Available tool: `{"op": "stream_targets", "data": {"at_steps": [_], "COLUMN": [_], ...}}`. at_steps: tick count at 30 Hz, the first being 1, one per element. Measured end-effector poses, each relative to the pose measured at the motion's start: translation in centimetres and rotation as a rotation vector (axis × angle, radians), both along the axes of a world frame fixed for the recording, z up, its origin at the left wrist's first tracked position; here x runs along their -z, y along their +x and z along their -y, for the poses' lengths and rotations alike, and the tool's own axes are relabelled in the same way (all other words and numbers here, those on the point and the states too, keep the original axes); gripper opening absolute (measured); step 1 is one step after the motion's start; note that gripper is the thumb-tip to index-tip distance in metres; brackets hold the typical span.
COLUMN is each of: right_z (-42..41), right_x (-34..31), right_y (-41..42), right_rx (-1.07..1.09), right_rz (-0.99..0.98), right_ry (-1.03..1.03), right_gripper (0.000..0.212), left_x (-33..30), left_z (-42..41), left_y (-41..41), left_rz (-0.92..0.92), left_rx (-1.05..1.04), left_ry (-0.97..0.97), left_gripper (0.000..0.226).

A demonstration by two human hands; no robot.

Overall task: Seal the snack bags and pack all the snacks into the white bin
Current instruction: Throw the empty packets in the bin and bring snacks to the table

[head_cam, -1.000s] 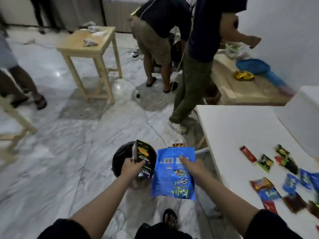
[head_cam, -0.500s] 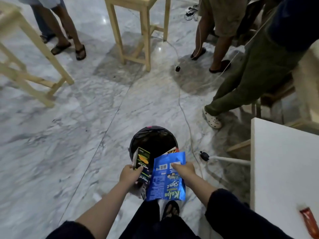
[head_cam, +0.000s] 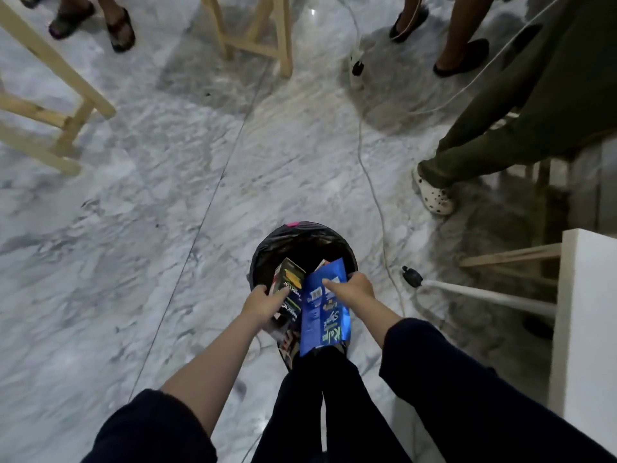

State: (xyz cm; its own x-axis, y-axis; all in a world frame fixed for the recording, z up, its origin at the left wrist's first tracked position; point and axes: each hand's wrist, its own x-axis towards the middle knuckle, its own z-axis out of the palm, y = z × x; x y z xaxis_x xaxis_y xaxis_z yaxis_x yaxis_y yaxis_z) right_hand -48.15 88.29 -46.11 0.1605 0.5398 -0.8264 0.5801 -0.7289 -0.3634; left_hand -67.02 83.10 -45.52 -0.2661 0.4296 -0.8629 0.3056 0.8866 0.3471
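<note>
Head view looked straight down at a round bucket lined with a black plastic bag (head_cam: 302, 240), standing on the marble floor, and I take it as my landmark. My left hand (head_cam: 263, 304) gripped a dark green-and-black Nextar snack box (head_cam: 289, 289) with fingers curled round its side, holding it at the bucket's near-left rim with its top end tipped over the opening. My right hand (head_cam: 354, 290) pinched a shiny blue Kalpa foil snack bag (head_cam: 325, 315) near its top edge, thumb on the printed face, so the bag hung down over the bucket's near rim. I judged both packs were held end-first above the opening so they could drop in cleanly, though this bucket was black-lined, not the white bin the task asks for. A paler wrapper corner (head_cam: 322, 264) showed inside the bucket behind the blue bag. To the bucket's right stood a white tabletop edge (head_cam: 584, 312). No white bin was visible, and I could not tell whether the blue bag was sealed.
</note>
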Motion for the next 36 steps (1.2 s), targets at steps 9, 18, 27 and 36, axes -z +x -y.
{"op": "stream_targets", "data": {"at_steps": [9,18,27,36], "right_z": [-0.4,5.4,15.2,31.5], "right_x": [0.4,-4.3,-10.2,-15.6], "right_y": [1.8,4.0,5.3,6.4], "right_rx": [-0.099,0.015,0.421,0.845], "right_rz": [0.025,0.023,0.083,0.191], "right_ry": [-0.028,0.023,0.186,0.296], "right_gripper": [0.053,0.050,0.064,0.057], "left_x": [0.7,-5.0,-9.0,-16.1], "left_z": [0.6,2.7,7.0,17.8], "left_y": [2.4,7.3,9.1,15.0], "left_rz": [0.041,0.060,0.161,0.231], "left_rx": [-0.013,0.155,0.519,1.004], "left_ry": [-0.055,0.065,0.175,0.226], "left_gripper": [0.047,0.021,0.050,0.067]}}
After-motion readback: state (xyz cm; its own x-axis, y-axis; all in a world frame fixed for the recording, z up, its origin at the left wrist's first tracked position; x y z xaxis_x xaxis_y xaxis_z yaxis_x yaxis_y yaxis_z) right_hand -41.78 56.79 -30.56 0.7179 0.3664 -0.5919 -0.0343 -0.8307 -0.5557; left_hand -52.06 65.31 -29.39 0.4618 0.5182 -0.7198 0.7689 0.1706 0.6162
